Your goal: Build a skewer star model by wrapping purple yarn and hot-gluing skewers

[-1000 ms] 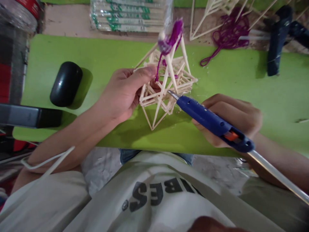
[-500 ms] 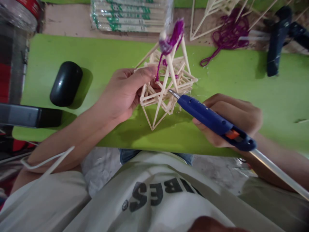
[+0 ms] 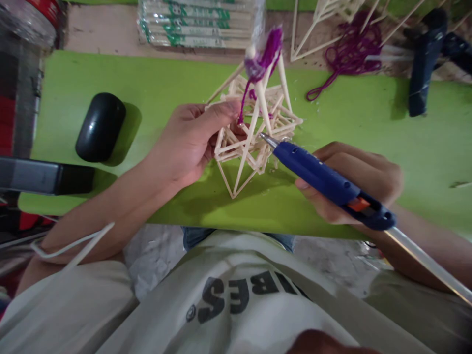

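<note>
My left hand (image 3: 191, 140) pinches the left side of a frame of thin wooden sticks (image 3: 245, 147), thumb on top; some of its fingers are hidden behind the sticks. Purple yarn (image 3: 272, 46) is wrapped round the top joint of the frame, and a strand hangs down into it. Wrapped round a blue hot glue gun (image 3: 313, 172), my right hand (image 3: 359, 172) keeps its metal nozzle at the inner sticks, right of the frame's middle. A long translucent glue stick (image 3: 429, 260) protrudes from the back of the gun.
On the green board (image 3: 165, 78) lies a black mouse (image 3: 101, 127), with a dark box-like object (image 3: 47, 176) at its left. Behind are packaged chopsticks (image 3: 199, 24), a purple yarn heap (image 3: 356, 49), another stick frame (image 3: 313, 37) and a dark-handled tool (image 3: 424, 69).
The glue gun and my right hand have shifted very slightly to the right. My left hand and the stick frame stay nearly where they were.
</note>
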`<move>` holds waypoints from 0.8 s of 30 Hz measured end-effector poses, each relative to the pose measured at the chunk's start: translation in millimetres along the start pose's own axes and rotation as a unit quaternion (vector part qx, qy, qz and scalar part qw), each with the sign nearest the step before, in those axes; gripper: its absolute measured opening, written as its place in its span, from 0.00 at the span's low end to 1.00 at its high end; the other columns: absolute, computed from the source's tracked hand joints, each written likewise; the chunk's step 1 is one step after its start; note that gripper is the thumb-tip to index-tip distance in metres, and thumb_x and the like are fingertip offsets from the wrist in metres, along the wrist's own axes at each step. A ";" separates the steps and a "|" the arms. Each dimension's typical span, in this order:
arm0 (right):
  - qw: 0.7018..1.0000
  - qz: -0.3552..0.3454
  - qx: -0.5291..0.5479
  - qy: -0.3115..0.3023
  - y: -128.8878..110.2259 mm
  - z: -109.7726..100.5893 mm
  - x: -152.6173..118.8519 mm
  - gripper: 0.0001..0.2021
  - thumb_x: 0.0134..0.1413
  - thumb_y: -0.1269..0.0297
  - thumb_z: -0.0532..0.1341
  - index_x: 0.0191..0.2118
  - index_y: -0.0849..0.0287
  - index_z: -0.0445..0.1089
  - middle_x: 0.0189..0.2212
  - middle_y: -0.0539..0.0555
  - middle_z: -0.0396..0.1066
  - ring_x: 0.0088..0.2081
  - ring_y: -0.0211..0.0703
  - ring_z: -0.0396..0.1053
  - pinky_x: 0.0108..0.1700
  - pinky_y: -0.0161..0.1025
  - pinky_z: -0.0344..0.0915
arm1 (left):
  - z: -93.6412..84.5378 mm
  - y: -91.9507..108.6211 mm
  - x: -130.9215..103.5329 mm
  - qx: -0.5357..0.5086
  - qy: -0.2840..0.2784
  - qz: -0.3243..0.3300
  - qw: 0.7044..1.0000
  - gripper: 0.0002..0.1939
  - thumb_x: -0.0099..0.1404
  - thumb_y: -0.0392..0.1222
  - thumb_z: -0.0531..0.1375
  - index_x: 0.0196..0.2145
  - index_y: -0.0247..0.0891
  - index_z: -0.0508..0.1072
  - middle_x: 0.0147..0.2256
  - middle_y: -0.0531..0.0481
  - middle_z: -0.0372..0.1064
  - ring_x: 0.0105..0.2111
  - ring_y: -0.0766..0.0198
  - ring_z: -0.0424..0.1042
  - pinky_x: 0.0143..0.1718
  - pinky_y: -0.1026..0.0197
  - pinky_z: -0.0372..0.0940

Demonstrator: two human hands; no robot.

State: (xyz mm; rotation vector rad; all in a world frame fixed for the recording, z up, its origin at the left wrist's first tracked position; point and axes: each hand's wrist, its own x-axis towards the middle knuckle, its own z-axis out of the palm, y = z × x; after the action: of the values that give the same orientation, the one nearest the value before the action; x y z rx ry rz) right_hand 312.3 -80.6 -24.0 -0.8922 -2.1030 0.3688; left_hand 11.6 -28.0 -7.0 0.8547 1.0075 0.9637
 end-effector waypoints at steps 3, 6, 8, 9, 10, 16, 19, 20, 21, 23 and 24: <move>1.000 -0.013 -0.004 0.014 0.2 1.7 0.6 0.09 0.57 0.62 0.72 0.43 0.46 0.76 0.39 0.53 0.83 0.32 0.50 0.82 0.26 0.48 0.75 | 1.7 2.2 0.1 -0.011 0.005 -0.008 1.000 0.17 0.82 0.41 0.69 0.32 0.42 0.88 0.34 0.44 0.87 0.30 0.62 0.81 0.33 0.57 0.78; 1.000 0.008 0.005 0.013 -1.6 2.0 -1.6 0.09 0.59 0.64 0.71 0.45 0.46 0.78 0.43 0.53 0.86 0.36 0.51 0.86 0.31 0.49 0.82 | 1.7 2.9 -0.5 -0.009 0.013 -0.012 1.000 0.20 0.83 0.40 0.68 0.31 0.42 0.89 0.33 0.44 0.86 0.30 0.63 0.80 0.34 0.58 0.78; 1.000 0.021 0.011 0.009 -3.3 1.3 -3.3 0.10 0.61 0.62 0.70 0.48 0.46 0.79 0.45 0.54 0.87 0.39 0.53 0.87 0.35 0.50 0.84 | 1.1 2.3 -1.1 -0.001 0.011 -0.003 1.000 0.19 0.83 0.41 0.69 0.31 0.43 0.90 0.32 0.44 0.86 0.29 0.63 0.79 0.31 0.57 0.76; 1.000 0.017 0.014 0.008 -4.0 0.7 -3.8 0.10 0.62 0.60 0.70 0.48 0.46 0.79 0.46 0.54 0.87 0.40 0.54 0.88 0.35 0.51 0.85 | 1.2 1.9 -1.5 0.001 0.010 0.001 1.000 0.18 0.83 0.41 0.69 0.32 0.43 0.90 0.33 0.44 0.86 0.28 0.62 0.79 0.30 0.57 0.74; 1.000 0.011 0.014 0.006 -4.5 -0.1 -4.2 0.10 0.63 0.59 0.70 0.49 0.46 0.79 0.46 0.54 0.87 0.40 0.54 0.88 0.36 0.51 0.85 | 1.6 1.8 -1.9 0.002 0.010 0.006 1.000 0.17 0.82 0.41 0.70 0.33 0.42 0.90 0.33 0.44 0.86 0.28 0.62 0.79 0.29 0.58 0.73; 1.000 -0.010 -0.008 -0.012 -3.3 -10.7 -7.8 0.07 0.69 0.61 0.66 0.48 0.45 0.80 0.45 0.52 0.87 0.40 0.52 0.87 0.37 0.52 0.85 | 8.8 5.2 -3.0 -0.035 0.042 -0.017 0.998 0.16 0.80 0.38 0.69 0.31 0.38 0.87 0.32 0.42 0.86 0.28 0.62 0.80 0.29 0.59 0.73; 1.000 -0.008 -0.014 -0.010 -2.0 -15.3 -9.3 0.10 0.70 0.62 0.64 0.49 0.43 0.82 0.48 0.51 0.87 0.41 0.53 0.88 0.39 0.53 0.85 | 6.6 4.4 -2.0 -0.030 0.034 -0.017 0.999 0.16 0.81 0.39 0.69 0.32 0.39 0.88 0.33 0.42 0.86 0.29 0.61 0.81 0.31 0.58 0.76; 1.000 -0.004 -0.015 -0.007 -2.1 -15.9 -8.5 0.10 0.69 0.63 0.65 0.50 0.43 0.83 0.48 0.51 0.87 0.41 0.53 0.88 0.39 0.54 0.85 | 4.9 3.4 -1.7 -0.020 0.027 -0.010 0.999 0.16 0.81 0.40 0.70 0.33 0.40 0.88 0.34 0.42 0.87 0.30 0.60 0.82 0.32 0.58 0.77; 1.000 -0.001 -0.012 0.007 -2.4 -16.2 -6.9 0.11 0.68 0.63 0.66 0.49 0.41 0.83 0.47 0.50 0.87 0.40 0.53 0.88 0.38 0.54 0.84 | 3.2 2.5 -1.3 -0.006 0.021 -0.004 1.000 0.15 0.82 0.42 0.70 0.34 0.40 0.89 0.35 0.42 0.87 0.31 0.60 0.82 0.33 0.57 0.78; 0.999 0.028 -0.008 0.034 -3.5 -16.2 -2.5 0.11 0.65 0.63 0.69 0.49 0.38 0.85 0.45 0.49 0.86 0.37 0.54 0.85 0.34 0.55 0.81 | 0.7 0.9 -1.0 0.012 0.018 -0.001 1.000 0.14 0.82 0.44 0.70 0.35 0.42 0.90 0.36 0.42 0.88 0.33 0.58 0.83 0.34 0.56 0.79; 0.998 0.046 -0.004 0.051 -3.8 -16.3 -0.4 0.11 0.64 0.61 0.71 0.49 0.36 0.86 0.43 0.49 0.85 0.34 0.54 0.83 0.32 0.57 0.78 | 0.2 0.4 -1.0 0.014 0.019 -0.004 1.000 0.13 0.81 0.44 0.71 0.36 0.42 0.90 0.36 0.43 0.88 0.33 0.58 0.83 0.35 0.55 0.79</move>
State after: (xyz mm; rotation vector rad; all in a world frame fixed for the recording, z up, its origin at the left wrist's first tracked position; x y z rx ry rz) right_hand 323.3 -84.3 -11.9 -0.9937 -1.9760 0.3562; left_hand 11.5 -28.8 -6.3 0.8579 1.0576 0.9637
